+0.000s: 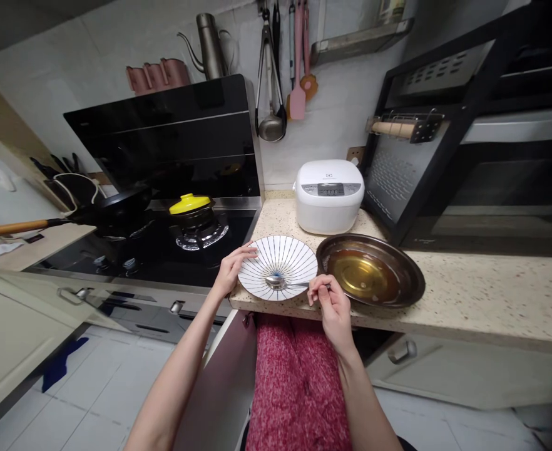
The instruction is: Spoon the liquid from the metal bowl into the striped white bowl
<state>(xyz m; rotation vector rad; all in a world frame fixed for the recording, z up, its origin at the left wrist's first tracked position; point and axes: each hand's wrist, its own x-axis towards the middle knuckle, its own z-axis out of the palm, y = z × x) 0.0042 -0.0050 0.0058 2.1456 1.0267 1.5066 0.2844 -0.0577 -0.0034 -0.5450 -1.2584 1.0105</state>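
Note:
A white plate point(285, 254) with thin dark lines radiating from its centre rests on the counter near the front edge. My left hand point(231, 269) grips its left rim, the fingers lying over the edge. In my right hand point(331, 297) is the handle of a metal spoon point(276, 283), whose bowl sits over the middle of the plate. Whether the spoon touches the plate is hard to tell. Just right of the plate, close to my right hand, is a wide dark metal pan point(410, 269) with yellowish liquid in it.
Behind the plate stands a white rice cooker point(330, 210). To the left, a small pot with a yellow lid point(189, 203) and a wok point(111, 210) are on the black stove. A black rack with an oven point(501, 194) rises at right. The cabinet door point(224, 376) below hangs open.

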